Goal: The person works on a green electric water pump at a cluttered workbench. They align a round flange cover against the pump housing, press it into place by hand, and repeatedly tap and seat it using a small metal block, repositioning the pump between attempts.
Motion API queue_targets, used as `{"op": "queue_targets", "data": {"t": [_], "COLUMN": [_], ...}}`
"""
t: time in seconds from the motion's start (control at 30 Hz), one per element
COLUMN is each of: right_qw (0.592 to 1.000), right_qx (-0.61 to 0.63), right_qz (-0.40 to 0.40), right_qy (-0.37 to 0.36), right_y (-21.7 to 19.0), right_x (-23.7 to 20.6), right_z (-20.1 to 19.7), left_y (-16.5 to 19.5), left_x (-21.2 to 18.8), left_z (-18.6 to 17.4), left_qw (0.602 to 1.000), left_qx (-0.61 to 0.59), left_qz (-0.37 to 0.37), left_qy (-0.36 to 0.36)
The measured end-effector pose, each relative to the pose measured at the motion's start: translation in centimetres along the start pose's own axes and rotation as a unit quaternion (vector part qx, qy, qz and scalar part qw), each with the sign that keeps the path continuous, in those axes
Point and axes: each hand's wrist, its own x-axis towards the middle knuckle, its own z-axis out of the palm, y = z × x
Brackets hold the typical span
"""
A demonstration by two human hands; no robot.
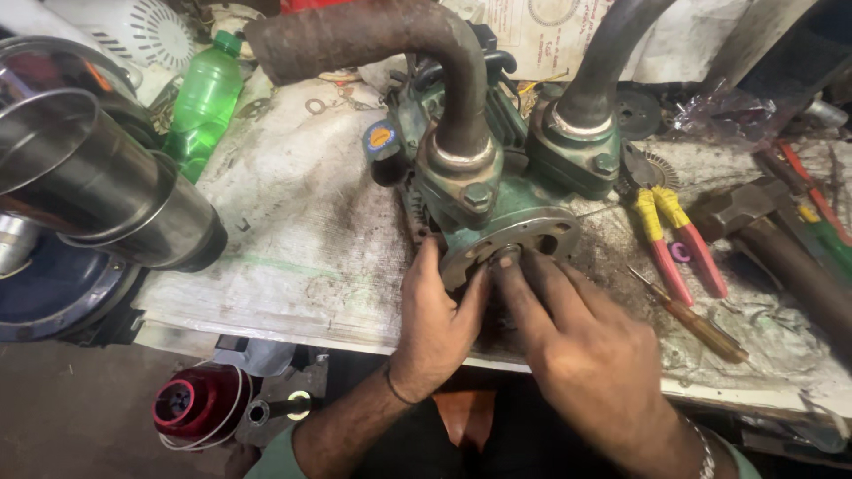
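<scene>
Workbench (293,257): 2 hands, left hand (435,324) and right hand (577,346), fingers pressed on 1 green pump (497,208).

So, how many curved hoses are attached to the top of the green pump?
2. The rusty brown hose rises from the left flange and bends left; the dark grey hose rises from the right flange toward the top edge. Others may be hidden behind the pump.

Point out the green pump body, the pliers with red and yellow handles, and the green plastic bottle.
green pump body (497,200): head view, on the painted casing above the round flange.
pliers (661,232): head view, on the yellow handle section.
green plastic bottle (206,102): head view, on its mid body.
</scene>
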Motion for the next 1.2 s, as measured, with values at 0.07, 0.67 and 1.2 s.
{"op": "queue_targets", "data": {"t": [0.07, 0.67, 1.2], "right_qw": [1.0, 1.0, 0.993], "right_qx": [-0.006, 0.021, 0.1], "right_qz": [0.003, -0.01, -0.016], "right_qy": [0.006, -0.013, -0.067], "right_y": [-0.1, -0.3, 0.2], "right_x": [0.0, 0.5, 0.8], "right_z": [0.0, 0.0, -0.4], "left_y": [0.0, -0.5, -0.6], "left_x": [0.2, -0.2, -1.1], "left_z": [0.0, 0.1, -1.1], "left_qw": [1.0, 0.999, 0.996], "left_qx": [0.004, 0.043, -0.072], "left_qz": [0.0, -0.002, 0.015], "left_qy": [-0.001, -0.011, -0.06]}}
